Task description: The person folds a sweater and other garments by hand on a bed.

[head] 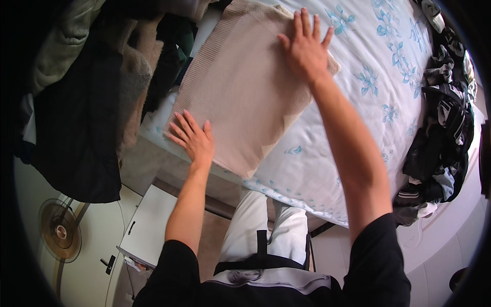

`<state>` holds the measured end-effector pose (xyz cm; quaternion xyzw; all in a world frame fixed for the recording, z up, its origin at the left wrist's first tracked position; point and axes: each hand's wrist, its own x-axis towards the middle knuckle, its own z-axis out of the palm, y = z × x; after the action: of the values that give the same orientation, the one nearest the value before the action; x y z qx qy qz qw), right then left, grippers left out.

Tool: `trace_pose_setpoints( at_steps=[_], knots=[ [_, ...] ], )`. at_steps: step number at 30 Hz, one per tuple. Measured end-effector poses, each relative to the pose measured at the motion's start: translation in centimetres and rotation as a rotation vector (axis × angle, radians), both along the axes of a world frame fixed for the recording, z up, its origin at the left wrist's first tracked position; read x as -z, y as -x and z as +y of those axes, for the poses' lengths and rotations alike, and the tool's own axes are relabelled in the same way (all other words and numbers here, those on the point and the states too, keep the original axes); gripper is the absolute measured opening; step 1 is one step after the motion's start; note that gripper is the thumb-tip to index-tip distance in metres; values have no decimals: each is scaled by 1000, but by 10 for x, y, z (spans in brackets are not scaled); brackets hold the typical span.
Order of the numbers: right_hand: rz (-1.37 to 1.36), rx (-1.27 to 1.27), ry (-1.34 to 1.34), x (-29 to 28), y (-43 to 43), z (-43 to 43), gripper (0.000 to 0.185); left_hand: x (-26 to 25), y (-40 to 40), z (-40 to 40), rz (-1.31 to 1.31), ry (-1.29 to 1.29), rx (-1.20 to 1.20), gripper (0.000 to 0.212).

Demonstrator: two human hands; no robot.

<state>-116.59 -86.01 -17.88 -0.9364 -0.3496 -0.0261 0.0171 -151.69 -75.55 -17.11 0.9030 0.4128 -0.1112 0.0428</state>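
A beige knit garment [245,80], folded into a roughly rectangular shape, lies on a white bedspread [360,134] with blue flower prints. Its ribbed band [201,63] runs along the left side. Flat on the near left corner of the knit, by the ribbing, rests my left hand [195,138] with its fingers spread. My right hand [307,50] lies palm down at the far right part of the garment, fingers apart, some of them reaching past its edge over the bedspread. Neither hand grips anything.
Dark and beige clothes [138,76], with a black garment [80,138] hanging low, are piled at the left. More dark clothing [445,122] lines the bed's right side. A white cabinet [149,218] and a fan [60,231] stand at the lower left.
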Motion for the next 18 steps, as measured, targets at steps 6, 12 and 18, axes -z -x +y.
trace_pose_setpoints(
  at_steps=[6,12,18],
  knots=[
    [228,-423,-18,-15,133,5,60,-23,-42,-112,-156,219,235,75],
    [509,-365,-95,15,33,-81,71,12,12,-119,-141,133,410,86],
    [166,-108,116,9,-17,-111,75,3,50,-115,-72,164,307,88]
  ],
)
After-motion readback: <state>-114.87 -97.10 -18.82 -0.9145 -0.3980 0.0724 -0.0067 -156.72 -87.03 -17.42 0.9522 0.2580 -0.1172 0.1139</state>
